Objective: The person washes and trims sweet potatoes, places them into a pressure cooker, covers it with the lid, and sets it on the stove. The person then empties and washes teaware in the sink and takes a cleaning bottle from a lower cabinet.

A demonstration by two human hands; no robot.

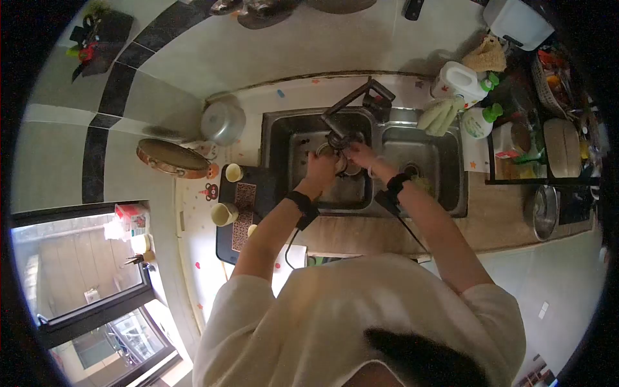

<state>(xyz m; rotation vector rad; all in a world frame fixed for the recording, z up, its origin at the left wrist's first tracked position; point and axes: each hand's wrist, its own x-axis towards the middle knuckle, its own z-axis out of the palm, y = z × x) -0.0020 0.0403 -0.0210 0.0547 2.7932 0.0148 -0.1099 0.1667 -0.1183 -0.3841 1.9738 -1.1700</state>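
Note:
Both my hands are over the left sink basin, under the dark faucet. My left hand is closed around the side of a small, round, pale cup-like vessel, partly hidden by my fingers. From the other side, my right hand reaches in at the vessel with its fingers bent together, just below the spray head. What the right fingers grip is too small and blurred to make out. Each wrist wears a black band with a cable.
Left of the sink, a black tray carries pale yellow cups. A clear bowl and a round pan stand behind it. Green gloves, bottles and a rack line the right. A metal bowl sits nearby.

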